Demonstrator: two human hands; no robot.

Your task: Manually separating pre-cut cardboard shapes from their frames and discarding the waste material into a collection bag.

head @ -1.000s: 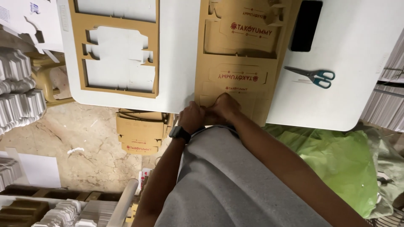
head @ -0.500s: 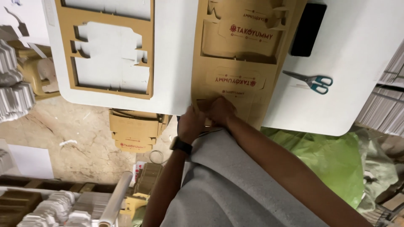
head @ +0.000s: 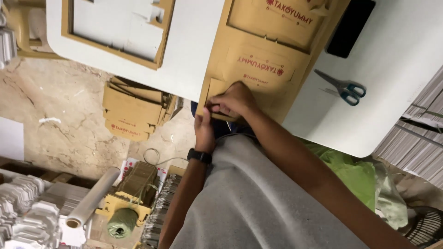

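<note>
- Right hand (head: 235, 99) curled tight, fingers pinching the near edge of the printed cardboard sheet (head: 265, 60).
- Left hand (head: 203, 131), black watch on its wrist, gripped that same edge from below.
- The sheet lay over the white table's (head: 397, 83) near edge.
- Scissors (head: 344, 87) sat to its right, a dark phone (head: 350, 27) beyond.
- An empty cardboard frame (head: 117, 27) lay toward the table's left end.

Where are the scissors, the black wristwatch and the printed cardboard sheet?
scissors (head: 344, 87), head view, at the pivot.
black wristwatch (head: 199, 156), head view, on its band.
printed cardboard sheet (head: 258, 69), head view, on its middle panel.
</note>
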